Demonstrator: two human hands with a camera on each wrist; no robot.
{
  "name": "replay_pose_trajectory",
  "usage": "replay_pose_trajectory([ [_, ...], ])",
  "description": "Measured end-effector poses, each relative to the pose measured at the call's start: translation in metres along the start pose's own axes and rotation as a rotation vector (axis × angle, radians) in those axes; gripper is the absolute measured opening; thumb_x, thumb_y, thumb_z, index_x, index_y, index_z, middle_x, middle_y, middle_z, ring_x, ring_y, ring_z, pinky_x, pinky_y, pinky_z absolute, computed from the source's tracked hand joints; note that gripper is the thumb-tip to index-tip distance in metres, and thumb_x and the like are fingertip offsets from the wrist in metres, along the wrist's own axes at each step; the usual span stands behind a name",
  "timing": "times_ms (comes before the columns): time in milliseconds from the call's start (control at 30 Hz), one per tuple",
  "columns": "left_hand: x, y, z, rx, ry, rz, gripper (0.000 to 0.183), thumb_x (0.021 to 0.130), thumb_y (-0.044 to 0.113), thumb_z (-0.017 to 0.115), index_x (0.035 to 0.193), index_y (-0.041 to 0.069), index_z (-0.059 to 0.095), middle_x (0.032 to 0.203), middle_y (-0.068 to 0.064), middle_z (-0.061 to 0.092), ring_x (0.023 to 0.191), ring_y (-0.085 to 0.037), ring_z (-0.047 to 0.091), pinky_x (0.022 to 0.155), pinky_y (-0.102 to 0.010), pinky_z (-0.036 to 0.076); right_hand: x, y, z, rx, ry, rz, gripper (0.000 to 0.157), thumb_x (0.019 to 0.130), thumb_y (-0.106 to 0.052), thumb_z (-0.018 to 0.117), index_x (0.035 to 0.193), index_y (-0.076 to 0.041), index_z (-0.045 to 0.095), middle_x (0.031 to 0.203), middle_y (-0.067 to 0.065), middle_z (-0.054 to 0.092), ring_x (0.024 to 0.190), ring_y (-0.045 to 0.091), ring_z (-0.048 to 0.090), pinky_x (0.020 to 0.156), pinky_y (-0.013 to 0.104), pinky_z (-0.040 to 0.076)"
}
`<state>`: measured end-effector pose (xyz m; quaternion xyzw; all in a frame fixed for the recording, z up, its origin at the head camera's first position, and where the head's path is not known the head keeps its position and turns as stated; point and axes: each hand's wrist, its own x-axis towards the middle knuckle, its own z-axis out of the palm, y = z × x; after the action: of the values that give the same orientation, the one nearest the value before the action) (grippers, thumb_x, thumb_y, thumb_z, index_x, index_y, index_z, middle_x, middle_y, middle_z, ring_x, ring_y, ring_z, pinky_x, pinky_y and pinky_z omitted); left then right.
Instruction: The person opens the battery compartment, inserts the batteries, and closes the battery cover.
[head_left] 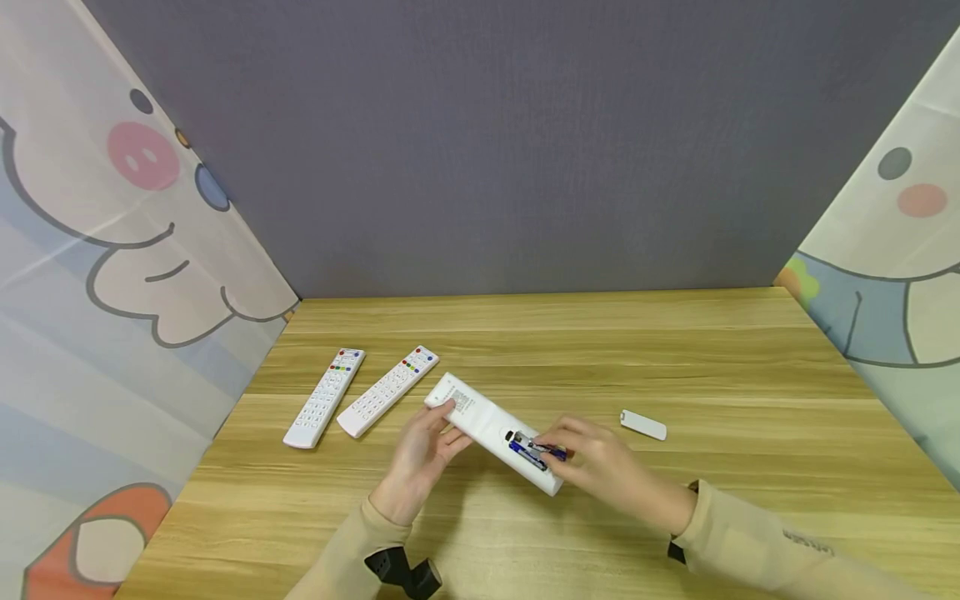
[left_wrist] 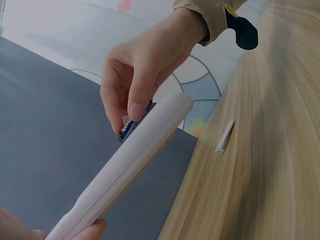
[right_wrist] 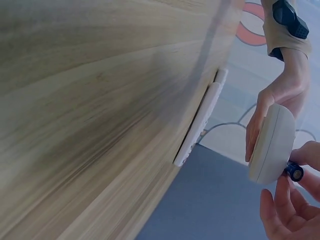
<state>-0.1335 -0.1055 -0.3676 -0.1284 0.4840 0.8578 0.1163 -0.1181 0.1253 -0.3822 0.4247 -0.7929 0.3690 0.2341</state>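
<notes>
My left hand grips a white remote control by its far end, back side up and raised above the table. Its battery compartment is uncovered, and a blue battery lies inside. Between thumb and fingers my right hand pinches another blue battery at the compartment, tilted partly out of it. In the right wrist view one end of that pinched battery pokes out beside the remote. The left wrist view shows the right fingers over the compartment opening.
A white battery cover lies on the wooden table to the right. Two more white remotes, one farther left and one nearer, lie with buttons up. A grey panel stands behind the table.
</notes>
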Motion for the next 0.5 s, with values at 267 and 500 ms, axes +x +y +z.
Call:
replay_pose_trajectory([
  [267,0.0003,-0.0003,0.0008,0.003,0.004,-0.001,0.031,0.095,0.006,0.041,0.124,-0.002,0.035,0.093,-0.005,0.056,0.08,-0.018,0.063,0.079,-0.033,0.055,-0.0003,0.0036,0.0011,-0.113,0.014,-0.112,0.006,0.079,-0.008,0.068,0.084,-0.006,0.067,0.083,-0.001,0.06,0.07,0.007,0.057,0.063,0.007,0.047],
  [500,0.0008,-0.0012,0.0021,0.004,0.005,-0.001,0.029,0.095,0.007,0.041,0.123,0.0,0.037,0.093,-0.004,0.056,0.079,-0.018,0.063,0.078,-0.032,0.055,-0.0006,0.0048,0.0038,-0.124,0.024,-0.115,0.009,0.086,-0.015,0.062,0.084,-0.007,0.066,0.082,-0.002,0.057,0.069,0.006,0.054,0.061,0.006,0.045],
])
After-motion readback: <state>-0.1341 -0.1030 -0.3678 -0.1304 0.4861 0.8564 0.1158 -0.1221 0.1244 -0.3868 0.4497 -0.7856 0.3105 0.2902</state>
